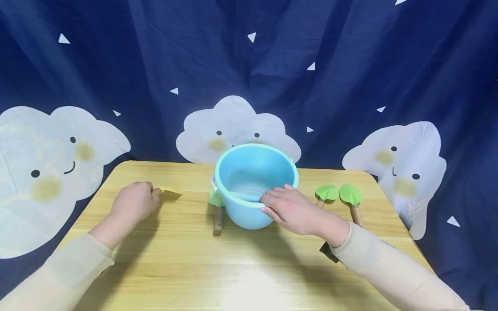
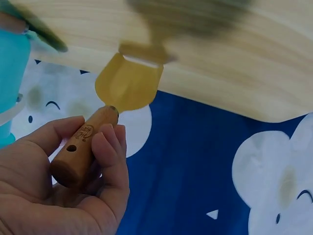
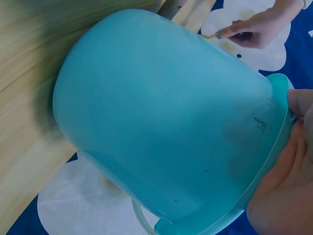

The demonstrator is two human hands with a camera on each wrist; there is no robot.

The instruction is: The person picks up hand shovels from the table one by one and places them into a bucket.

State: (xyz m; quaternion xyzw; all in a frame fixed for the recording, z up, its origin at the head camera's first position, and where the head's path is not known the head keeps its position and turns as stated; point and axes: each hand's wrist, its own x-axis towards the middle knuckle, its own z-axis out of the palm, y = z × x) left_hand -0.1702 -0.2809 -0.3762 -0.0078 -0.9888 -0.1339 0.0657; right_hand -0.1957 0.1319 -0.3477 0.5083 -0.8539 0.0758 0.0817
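Observation:
In the head view my left hand [image 1: 134,201] grips a small yellow shovel [image 1: 170,190] above the left part of the table. The left wrist view shows its wooden handle [image 2: 83,147] between thumb and fingers, with the yellow blade [image 2: 129,85] pointing away. My right hand [image 1: 292,209] holds the near right rim of a light blue bucket [image 1: 249,216], fingers over the edge and thumb outside. The bucket stands mid-table with its mouth facing up. Close against its left side lies a green-bladed tool with a wooden handle [image 1: 218,222].
Right of the bucket lie two leaf-shaped green hand trowels [image 1: 351,194] with wooden handles. A dark flat piece [image 1: 330,252] shows partly from under my right forearm. Behind the wooden table [image 1: 175,255] hangs a dark blue curtain [image 1: 218,56] with white clouds.

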